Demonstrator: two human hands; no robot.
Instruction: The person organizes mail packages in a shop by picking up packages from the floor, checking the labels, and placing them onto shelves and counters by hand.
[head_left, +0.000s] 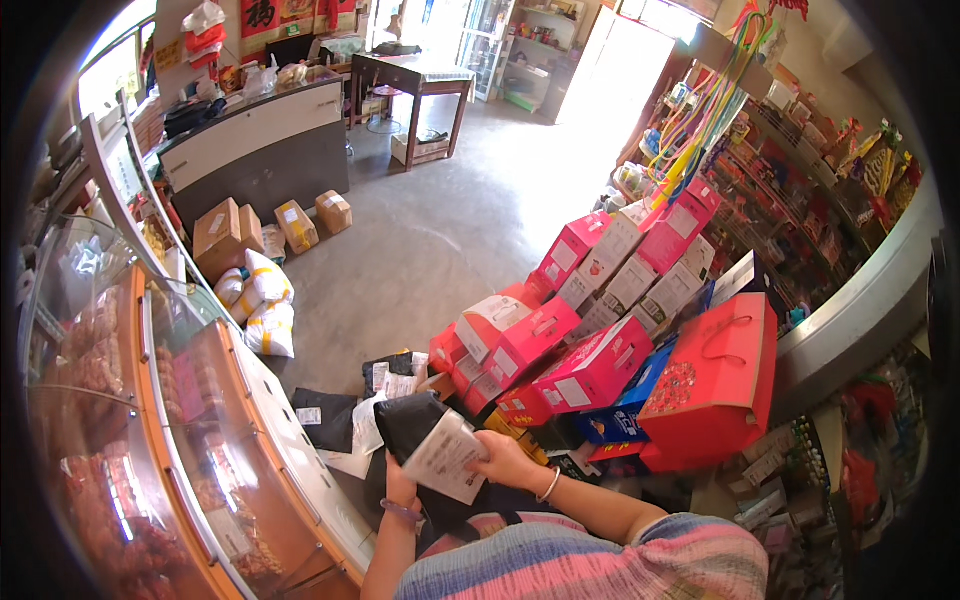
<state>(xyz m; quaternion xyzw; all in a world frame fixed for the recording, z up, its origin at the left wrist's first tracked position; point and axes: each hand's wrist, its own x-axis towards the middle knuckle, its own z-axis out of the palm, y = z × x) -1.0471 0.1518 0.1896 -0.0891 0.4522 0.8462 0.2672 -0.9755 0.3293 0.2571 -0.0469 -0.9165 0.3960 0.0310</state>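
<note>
My right hand (504, 457) grips the right edge of a white printed parcel (447, 456), flat and roughly square. Behind and under it, a black plastic mailer bag (409, 421) is held up by my left hand (402, 481), whose fingers are mostly hidden beneath it. The white parcel overlaps the black bag's lower right part. On the floor just beyond lie another black mailer bag (325, 417) with a white label, a white bag (367, 426) and several more small parcels.
Glass display cases (187, 420) run along my left. Pink and white cartons (592, 367) and a red gift box (709, 382) are stacked at my right. White sacks with yellow tape (270, 328) and brown cardboard boxes (219, 238) stand farther off, near a counter (259, 142).
</note>
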